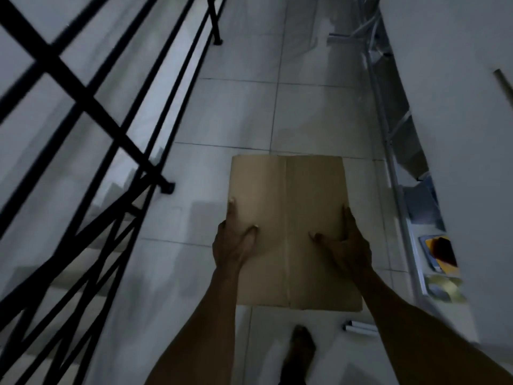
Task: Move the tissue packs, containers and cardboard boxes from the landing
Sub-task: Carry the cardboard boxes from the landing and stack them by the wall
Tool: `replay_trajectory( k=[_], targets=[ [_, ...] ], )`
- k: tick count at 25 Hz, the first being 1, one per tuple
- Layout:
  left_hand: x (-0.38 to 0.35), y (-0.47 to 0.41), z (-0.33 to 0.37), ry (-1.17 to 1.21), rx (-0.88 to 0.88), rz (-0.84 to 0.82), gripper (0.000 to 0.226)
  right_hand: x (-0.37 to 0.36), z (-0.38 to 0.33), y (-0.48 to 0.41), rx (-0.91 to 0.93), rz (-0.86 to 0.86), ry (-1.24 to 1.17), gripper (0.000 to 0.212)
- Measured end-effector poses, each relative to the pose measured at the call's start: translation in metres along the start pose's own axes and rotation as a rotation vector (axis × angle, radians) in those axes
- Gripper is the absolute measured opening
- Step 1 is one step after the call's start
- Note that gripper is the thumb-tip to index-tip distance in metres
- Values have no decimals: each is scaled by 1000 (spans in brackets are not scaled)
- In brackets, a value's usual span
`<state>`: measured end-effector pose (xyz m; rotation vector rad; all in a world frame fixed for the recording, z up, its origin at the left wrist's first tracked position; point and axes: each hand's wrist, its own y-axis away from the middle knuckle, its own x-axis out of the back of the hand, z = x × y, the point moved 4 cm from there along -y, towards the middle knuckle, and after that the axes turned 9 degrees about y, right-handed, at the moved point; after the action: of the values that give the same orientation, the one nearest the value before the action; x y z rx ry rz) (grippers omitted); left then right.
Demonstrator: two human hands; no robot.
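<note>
1 flat cardboard box [291, 218], 2 hands, 1 bare foot [301, 345], 1 black railing [83, 134], 1 metal shelf unit [394, 151]

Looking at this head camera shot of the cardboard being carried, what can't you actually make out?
- Head view: whether the flat brown cardboard box holds anything; only its top face shows.
- Fingers under it: left hand and right hand show only thumbs and backs.
- Items on the grey metal shelf rack: dim, partly cut off by the white wall.
- Below the black metal railing: motion-blurred.
</note>
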<state>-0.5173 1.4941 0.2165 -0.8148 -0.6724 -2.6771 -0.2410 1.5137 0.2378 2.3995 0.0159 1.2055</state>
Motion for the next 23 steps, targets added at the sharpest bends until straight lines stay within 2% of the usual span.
replay_trajectory(
  k=[7, 11, 14, 17, 21, 23],
  targets=[
    [120, 178, -150, 35, 59, 66, 93, -100, -5, 220, 76, -32, 45, 112],
    [175, 301, -245, 44, 186, 121, 93, -153, 12, 355, 119, -124, 51, 109],
    [193, 400, -307, 66, 246, 128, 93, -179, 46, 453, 174, -159, 32, 107],
    [200, 498, -364, 86, 293, 208, 93, -204, 85, 535, 223, -215, 5, 105],
    [202, 639, -440, 112, 344, 241, 93, -232, 142, 653, 244, -266, 63, 110],
    [207, 705, -479, 144, 410, 280, 94, -250, 159, 704, 274, -368, 113, 104]
  ],
)
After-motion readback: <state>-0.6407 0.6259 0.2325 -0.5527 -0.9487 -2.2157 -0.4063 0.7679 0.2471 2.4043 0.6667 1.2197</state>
